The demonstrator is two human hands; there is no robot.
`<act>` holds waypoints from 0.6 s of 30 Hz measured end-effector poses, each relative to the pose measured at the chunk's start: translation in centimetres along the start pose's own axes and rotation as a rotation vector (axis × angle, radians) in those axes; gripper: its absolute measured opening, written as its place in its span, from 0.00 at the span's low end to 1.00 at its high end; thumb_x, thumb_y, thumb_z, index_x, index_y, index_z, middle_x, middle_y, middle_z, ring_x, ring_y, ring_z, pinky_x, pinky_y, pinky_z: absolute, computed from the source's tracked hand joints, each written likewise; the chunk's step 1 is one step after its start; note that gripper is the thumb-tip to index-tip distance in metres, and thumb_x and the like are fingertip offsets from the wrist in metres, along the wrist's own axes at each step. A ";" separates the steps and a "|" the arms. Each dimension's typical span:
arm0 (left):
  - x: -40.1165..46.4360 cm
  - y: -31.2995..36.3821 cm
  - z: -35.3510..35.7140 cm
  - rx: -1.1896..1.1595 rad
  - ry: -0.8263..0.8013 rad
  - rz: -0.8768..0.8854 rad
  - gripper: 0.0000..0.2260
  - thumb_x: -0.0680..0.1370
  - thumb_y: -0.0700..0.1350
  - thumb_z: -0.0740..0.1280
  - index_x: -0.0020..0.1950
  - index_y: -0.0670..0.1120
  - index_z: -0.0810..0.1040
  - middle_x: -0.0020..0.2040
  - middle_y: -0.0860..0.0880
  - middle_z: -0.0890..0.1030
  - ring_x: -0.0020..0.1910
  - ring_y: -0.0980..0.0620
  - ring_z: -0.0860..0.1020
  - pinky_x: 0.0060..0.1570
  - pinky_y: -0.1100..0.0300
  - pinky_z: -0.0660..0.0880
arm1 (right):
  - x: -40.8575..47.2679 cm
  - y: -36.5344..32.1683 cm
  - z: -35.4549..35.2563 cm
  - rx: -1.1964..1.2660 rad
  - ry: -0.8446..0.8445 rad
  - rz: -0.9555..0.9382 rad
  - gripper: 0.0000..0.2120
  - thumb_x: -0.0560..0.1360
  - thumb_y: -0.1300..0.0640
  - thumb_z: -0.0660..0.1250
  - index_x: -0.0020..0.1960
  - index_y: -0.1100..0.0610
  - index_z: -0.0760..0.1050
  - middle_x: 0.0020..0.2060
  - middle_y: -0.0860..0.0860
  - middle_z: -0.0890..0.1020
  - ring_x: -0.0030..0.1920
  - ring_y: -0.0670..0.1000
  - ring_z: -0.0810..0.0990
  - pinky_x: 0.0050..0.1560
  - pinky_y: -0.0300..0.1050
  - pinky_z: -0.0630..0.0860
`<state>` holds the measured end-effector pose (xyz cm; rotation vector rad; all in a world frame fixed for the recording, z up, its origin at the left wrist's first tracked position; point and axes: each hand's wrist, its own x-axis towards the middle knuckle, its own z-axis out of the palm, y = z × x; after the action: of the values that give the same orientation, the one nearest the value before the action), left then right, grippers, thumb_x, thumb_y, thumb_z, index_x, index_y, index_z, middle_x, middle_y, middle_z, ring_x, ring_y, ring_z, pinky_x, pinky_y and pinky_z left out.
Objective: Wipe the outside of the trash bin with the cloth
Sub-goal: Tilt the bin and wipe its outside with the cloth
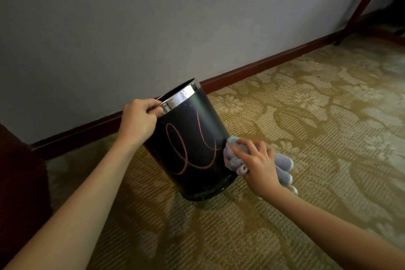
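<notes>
Hand (255, 166) over half-hidden cloth (282, 165)

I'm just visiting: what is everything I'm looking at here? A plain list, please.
Round black trash bin with shiny metal rim: one, pink scribbles on its side, tilted on the floor near the wall.
Fluffy blue-grey cloth: one, against the bin's lower right side.
Patterned carpet: one, olive and beige.
Wall: one, grey.
Wooden baseboard: one, dark red-brown.
Left hand: one, gripping the bin's rim.
Right hand: one, pressing the cloth to the bin.
</notes>
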<state>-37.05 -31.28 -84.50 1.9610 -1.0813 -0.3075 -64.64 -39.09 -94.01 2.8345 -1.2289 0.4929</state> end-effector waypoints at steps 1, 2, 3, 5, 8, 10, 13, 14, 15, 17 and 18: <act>-0.1 0.1 0.0 -0.001 -0.010 0.002 0.08 0.77 0.41 0.66 0.44 0.52 0.82 0.38 0.58 0.81 0.42 0.60 0.79 0.39 0.68 0.69 | -0.7 0.3 0.3 0.001 -0.004 0.001 0.34 0.63 0.66 0.74 0.66 0.47 0.74 0.62 0.52 0.76 0.57 0.60 0.73 0.49 0.57 0.69; -0.2 0.2 0.1 0.002 -0.019 0.007 0.08 0.77 0.41 0.66 0.44 0.53 0.82 0.38 0.59 0.81 0.41 0.61 0.78 0.37 0.69 0.68 | -1.1 0.6 0.6 0.011 -0.009 0.008 0.35 0.62 0.67 0.74 0.65 0.47 0.74 0.61 0.52 0.77 0.56 0.61 0.74 0.48 0.57 0.70; -0.4 0.4 0.2 0.009 -0.024 0.017 0.08 0.77 0.41 0.66 0.45 0.52 0.83 0.38 0.60 0.81 0.41 0.61 0.78 0.37 0.69 0.68 | -1.2 0.8 0.7 0.022 -0.019 0.020 0.34 0.62 0.67 0.74 0.65 0.47 0.74 0.61 0.52 0.76 0.57 0.61 0.74 0.48 0.57 0.69; -0.6 0.9 0.6 0.034 -0.023 0.045 0.07 0.77 0.41 0.66 0.49 0.49 0.84 0.40 0.57 0.81 0.43 0.57 0.79 0.40 0.68 0.68 | -0.9 1.1 0.7 0.034 -0.047 0.056 0.31 0.67 0.66 0.71 0.67 0.45 0.73 0.63 0.50 0.75 0.60 0.59 0.71 0.52 0.56 0.67; -0.7 1.5 1.1 0.076 -0.052 0.046 0.08 0.77 0.42 0.66 0.52 0.49 0.83 0.45 0.51 0.83 0.49 0.50 0.79 0.49 0.57 0.75 | 0.1 1.4 0.1 0.066 -0.060 0.099 0.26 0.74 0.62 0.62 0.69 0.43 0.69 0.66 0.46 0.70 0.60 0.54 0.65 0.55 0.50 0.62; -0.9 1.8 1.1 0.107 -0.098 0.033 0.07 0.77 0.44 0.65 0.52 0.51 0.82 0.46 0.50 0.83 0.52 0.47 0.79 0.54 0.48 0.76 | 1.3 0.9 -0.8 0.141 -0.026 0.119 0.26 0.75 0.62 0.59 0.69 0.43 0.69 0.66 0.47 0.69 0.59 0.54 0.64 0.53 0.49 0.60; -1.5 2.4 1.4 0.135 -0.142 0.055 0.07 0.77 0.44 0.66 0.50 0.53 0.82 0.44 0.52 0.82 0.52 0.48 0.78 0.56 0.46 0.74 | 4.1 -0.9 -2.9 0.226 0.089 0.105 0.28 0.72 0.66 0.60 0.68 0.44 0.71 0.65 0.47 0.70 0.58 0.54 0.65 0.54 0.50 0.61; -1.7 2.6 1.6 0.134 -0.146 0.071 0.07 0.77 0.43 0.66 0.49 0.53 0.82 0.43 0.53 0.82 0.50 0.50 0.78 0.54 0.48 0.75 | 5.1 -1.4 -3.6 0.242 0.137 0.092 0.29 0.71 0.67 0.60 0.67 0.44 0.72 0.65 0.47 0.70 0.57 0.54 0.66 0.54 0.51 0.62; -2.0 2.9 1.8 0.135 -0.147 0.087 0.07 0.77 0.43 0.66 0.49 0.53 0.82 0.41 0.54 0.82 0.47 0.52 0.79 0.51 0.52 0.75 | 6.1 -1.9 -4.3 0.256 0.185 0.078 0.29 0.71 0.67 0.60 0.66 0.45 0.72 0.64 0.48 0.71 0.57 0.55 0.66 0.53 0.52 0.63; -2.4 3.3 2.1 0.143 -0.144 0.109 0.07 0.77 0.43 0.66 0.49 0.53 0.82 0.38 0.56 0.81 0.42 0.56 0.78 0.42 0.58 0.73 | 7.6 -2.6 -5.3 0.269 0.261 0.063 0.29 0.69 0.69 0.62 0.65 0.46 0.74 0.63 0.49 0.72 0.56 0.56 0.67 0.52 0.50 0.61; -2.4 3.4 2.2 0.146 -0.142 0.113 0.08 0.77 0.43 0.66 0.49 0.53 0.82 0.37 0.56 0.80 0.41 0.57 0.77 0.40 0.59 0.72 | 8.1 -2.8 -5.4 0.265 0.282 0.062 0.29 0.69 0.69 0.62 0.65 0.47 0.74 0.63 0.49 0.73 0.57 0.56 0.67 0.52 0.49 0.59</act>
<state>-41.64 -31.51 -83.64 2.0212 -1.3342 -0.3182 -58.98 -42.12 -86.20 2.7993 -1.2823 1.0911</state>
